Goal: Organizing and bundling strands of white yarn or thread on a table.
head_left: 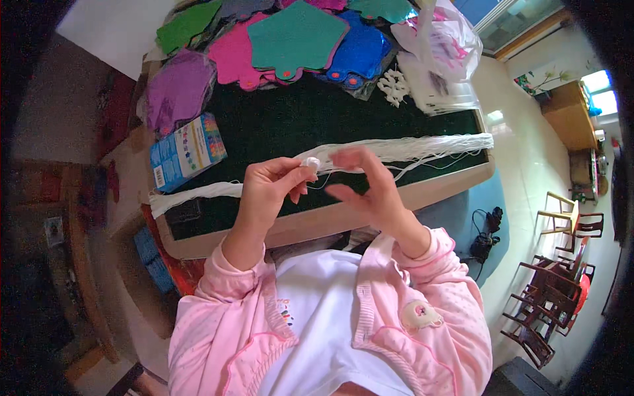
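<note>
Left hand: thumb and first finger pinched at the tips
Right hand: thumb spread away from the blurry fingers
Left arm: bent, from near left
Right arm: bent, from near right

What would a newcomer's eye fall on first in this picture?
Probably the large teal piece, between a pink piece and a blue piece at the far side of the dark tabletop. Next, the bundle of white strands across its nearer half. Near the bundle's middle, the left hand pinches a small white thing.
</note>
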Tool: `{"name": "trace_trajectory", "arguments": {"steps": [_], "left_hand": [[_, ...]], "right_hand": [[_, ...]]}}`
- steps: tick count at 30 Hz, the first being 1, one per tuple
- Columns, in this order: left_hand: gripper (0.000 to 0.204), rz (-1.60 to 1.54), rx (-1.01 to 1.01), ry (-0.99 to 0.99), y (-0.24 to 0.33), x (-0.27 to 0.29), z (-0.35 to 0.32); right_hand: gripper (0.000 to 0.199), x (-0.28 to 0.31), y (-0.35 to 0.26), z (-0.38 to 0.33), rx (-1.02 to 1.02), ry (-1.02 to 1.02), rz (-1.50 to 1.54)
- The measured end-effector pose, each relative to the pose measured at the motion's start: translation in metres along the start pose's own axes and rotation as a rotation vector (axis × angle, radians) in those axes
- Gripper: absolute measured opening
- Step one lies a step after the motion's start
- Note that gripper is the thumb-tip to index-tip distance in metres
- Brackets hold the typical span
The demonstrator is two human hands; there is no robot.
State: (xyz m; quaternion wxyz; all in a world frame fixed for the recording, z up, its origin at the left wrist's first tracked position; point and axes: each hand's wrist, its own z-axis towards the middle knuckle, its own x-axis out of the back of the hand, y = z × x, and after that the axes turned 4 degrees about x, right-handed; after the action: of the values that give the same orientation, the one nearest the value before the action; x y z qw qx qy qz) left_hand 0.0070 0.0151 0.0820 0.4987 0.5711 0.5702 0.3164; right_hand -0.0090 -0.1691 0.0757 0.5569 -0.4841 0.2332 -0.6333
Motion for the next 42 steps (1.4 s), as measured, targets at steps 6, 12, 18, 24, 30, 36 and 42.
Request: {"name": "trace_trajectory", "arguments": {"steps": [6, 12, 18, 24, 30, 36, 42], "left_hand": [[0.01, -0.046, 0.048, -0.035, 0.005, -0.003, -0.002], [0.009, 0.435, -0.239, 0.077, -0.015, 0.005, 0.0], [0.009, 0.37, -0.072, -0.275, -0.011, -0.001, -0.014], [0.004, 0.083, 0.002, -0.064, -0.008, -0.008, -0.007], [0.007, 0.333, -0.132, -0.208, -0.022, -0.002, -0.008], [0.004, -0.214, 0.115, -0.102, -0.015, -0.008, -0.003], [0.006, 0.585, -0.219, 0.081, -0.025, -0.016, -0.004]], "right_hand": [[0.016, -0.025, 0.021, -0.015, -0.275, -0.08, 0.337], [0.015, 0.004, -0.001, 0.001, 0.065, -0.181, -0.061], [0.017, 0.015, 0.004, 0.017, 0.252, -0.177, -0.21], [0.017, -0.005, 0.017, -0.008, 0.167, -0.136, -0.182], [0.018, 0.012, 0.002, 0.008, 0.289, -0.188, -0.288], [0.017, 0.003, 0.012, 0.001, 0.214, -0.13, -0.214], [0.014, 0.0, 0.006, -0.002, 0.272, -0.18, -0.458]]}}
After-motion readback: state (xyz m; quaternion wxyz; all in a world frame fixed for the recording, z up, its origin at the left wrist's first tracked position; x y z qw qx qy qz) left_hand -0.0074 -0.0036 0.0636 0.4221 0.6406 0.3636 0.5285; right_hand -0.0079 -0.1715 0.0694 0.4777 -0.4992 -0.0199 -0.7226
